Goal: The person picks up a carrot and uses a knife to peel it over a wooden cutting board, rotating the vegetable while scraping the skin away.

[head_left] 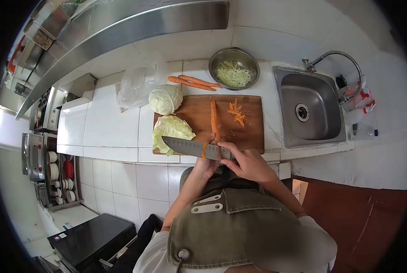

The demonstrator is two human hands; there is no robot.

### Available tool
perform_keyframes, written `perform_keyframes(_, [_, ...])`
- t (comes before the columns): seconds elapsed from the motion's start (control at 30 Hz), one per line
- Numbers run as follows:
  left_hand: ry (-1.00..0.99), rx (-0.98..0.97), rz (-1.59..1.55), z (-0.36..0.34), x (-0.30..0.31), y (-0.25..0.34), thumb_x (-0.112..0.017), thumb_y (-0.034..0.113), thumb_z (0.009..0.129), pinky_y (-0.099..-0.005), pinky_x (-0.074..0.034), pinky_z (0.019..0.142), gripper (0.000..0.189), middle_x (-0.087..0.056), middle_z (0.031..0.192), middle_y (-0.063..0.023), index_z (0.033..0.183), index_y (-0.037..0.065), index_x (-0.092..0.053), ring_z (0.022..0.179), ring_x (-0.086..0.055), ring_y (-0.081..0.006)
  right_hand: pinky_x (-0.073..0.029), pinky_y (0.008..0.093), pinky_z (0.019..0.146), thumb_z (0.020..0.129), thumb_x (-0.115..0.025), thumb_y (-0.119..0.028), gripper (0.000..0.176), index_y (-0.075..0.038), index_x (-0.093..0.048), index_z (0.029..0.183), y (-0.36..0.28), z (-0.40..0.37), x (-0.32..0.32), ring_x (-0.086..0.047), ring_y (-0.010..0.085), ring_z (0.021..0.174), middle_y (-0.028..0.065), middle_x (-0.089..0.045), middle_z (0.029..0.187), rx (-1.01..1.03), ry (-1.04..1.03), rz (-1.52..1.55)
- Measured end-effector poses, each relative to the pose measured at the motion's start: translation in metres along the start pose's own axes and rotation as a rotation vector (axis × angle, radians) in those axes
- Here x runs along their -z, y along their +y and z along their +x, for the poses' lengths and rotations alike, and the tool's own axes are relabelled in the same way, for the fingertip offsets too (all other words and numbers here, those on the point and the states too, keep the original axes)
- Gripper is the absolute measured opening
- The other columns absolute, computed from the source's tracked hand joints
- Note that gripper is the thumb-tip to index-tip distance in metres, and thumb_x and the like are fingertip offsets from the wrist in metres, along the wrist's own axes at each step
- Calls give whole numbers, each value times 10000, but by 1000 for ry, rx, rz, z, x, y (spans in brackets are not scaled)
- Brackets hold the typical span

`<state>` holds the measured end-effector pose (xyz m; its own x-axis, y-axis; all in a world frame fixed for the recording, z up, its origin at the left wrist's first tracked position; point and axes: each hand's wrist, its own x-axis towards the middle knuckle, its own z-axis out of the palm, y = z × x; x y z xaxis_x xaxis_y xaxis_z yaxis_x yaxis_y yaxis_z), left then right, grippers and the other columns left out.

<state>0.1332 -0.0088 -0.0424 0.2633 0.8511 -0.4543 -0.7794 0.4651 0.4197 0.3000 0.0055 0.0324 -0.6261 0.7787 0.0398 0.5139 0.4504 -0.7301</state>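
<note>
Right hand (249, 164) pinches the broad grey steel knife (185, 146), centre frame. Left hand (206, 167), part-hidden: grip cannot be told. Slipping could cut fingers.

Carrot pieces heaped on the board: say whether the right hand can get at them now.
Probably not freely: the right hand grips the knife, though the carrot pieces lie uncovered nearby.

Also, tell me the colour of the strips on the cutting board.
The strips on the cutting board are orange, as the head view shows.
</note>
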Motion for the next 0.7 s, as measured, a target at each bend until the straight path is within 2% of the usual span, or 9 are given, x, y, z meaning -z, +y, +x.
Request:
perform_keyframes(0.07, [90, -80, 27, -2, 1, -4, -486, 402, 960, -352, -535, 751, 352, -599, 1006, -61, 1166, 117, -506, 922, -616, -194, -427, 438, 518, 897, -612, -289, 489, -100, -435, 1312, 1, 0, -2, -587, 357, 560, 180, -612, 703, 14, 15, -12])
perform_keyframes(0.17, [109, -86, -13, -1, 1, -4, -473, 394, 969, -361, -546, 732, 364, -581, 1053, -77, 1221, 131, -474, 901, -624, -208, -418, 429, 508, 902, -607, -289, 486, -102, -431, 1314, 3, -1, -5, -582, 352, 547, 174, -590, 655, 28, 35, 1])
perform_keyframes(0.3, [98, -33, 14, 0, 2, -1, -472, 391, 970, -339, -553, 667, 355, -580, 1056, -83, 1216, 135, -480, 877, -630, -207, -404, 422, 505, 903, -610, -273, 466, -100, -433, 1298, -2, 3, 1, -563, 350, 526, 169, -559, 618, -14, -8, 51])
perform_keyframes(0.4, [113, -31, 23, 2, 6, -1, -478, 396, 964, -309, -551, 607, 369, -595, 1005, -79, 1186, 101, -486, 842, -635, -189, -399, 424, 509, 901, -614, -258, 455, -95, -431, 1285, 3, 5, -3, -552, 353, 516, 170, -549, 608, -23, -32, 115])
perform_keyframes(0.47, [49, 49, 26, 5, 11, 2, -463, 390, 968, -293, -545, 581, 370, -603, 965, -80, 1163, 76, -482, 827, -638, -184, -399, 425, 512, 900, -616, -250, 452, -93, -427, 1280, 3, 6, -3, -550, 356, 514, 170, -546, 604, -10, -28, 156])
perform_keyframes(0.6, [81, 35, 41, 2, -2, 1, -425, 372, 984, -283, -522, 574, 336, -587, 909, -66, 1125, 74, -491, 755, -619, -169, -423, 441, 552, 909, -597, -239, 427, -94, -417, 1267, -3, 10, 3, -600, 378, 607, 191, -588, 681, -120, -115, 138])
perform_keyframes(0.67, [47, 40, 81, 6, 17, -11, -390, 389, 986, -317, -564, 679, 360, -587, 984, -43, 1161, 91, -493, 756, -641, -175, -442, 446, 575, 914, -587, -231, 412, -94, -415, 1262, 2, 13, 2, -623, 388, 658, 200, -610, 721, -161, -139, 144])
perform_keyframes(0.7, [-17, 84, -1, 6, 16, -11, -354, 405, 994, -306, -565, 660, 384, -586, 968, -41, 1143, 85, -504, 741, -647, -168, -458, 448, 603, 919, -577, -223, 394, -94, -417, 1256, 8, 14, 0, -632, 394, 708, 207, -626, 767, -165, -121, 184])
